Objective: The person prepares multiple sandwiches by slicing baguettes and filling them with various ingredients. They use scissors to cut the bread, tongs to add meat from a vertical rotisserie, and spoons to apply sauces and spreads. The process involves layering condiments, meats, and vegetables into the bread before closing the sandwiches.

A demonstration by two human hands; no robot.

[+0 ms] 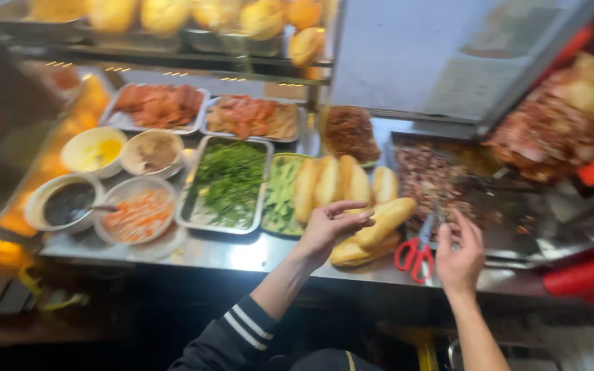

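Left hand (328, 227) was held open, fingers curled, touching bread roll (379, 221) at bench (242, 254) front edge. Right hand (459, 255) was spread wide, empty, just beside red-handled scissors (417, 251). Herb tray (227, 184) was seen left.

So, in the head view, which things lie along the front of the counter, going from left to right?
Dark sauce bowl → carrot bowl → herb tray → left hand → bread roll → red scissors → right hand.
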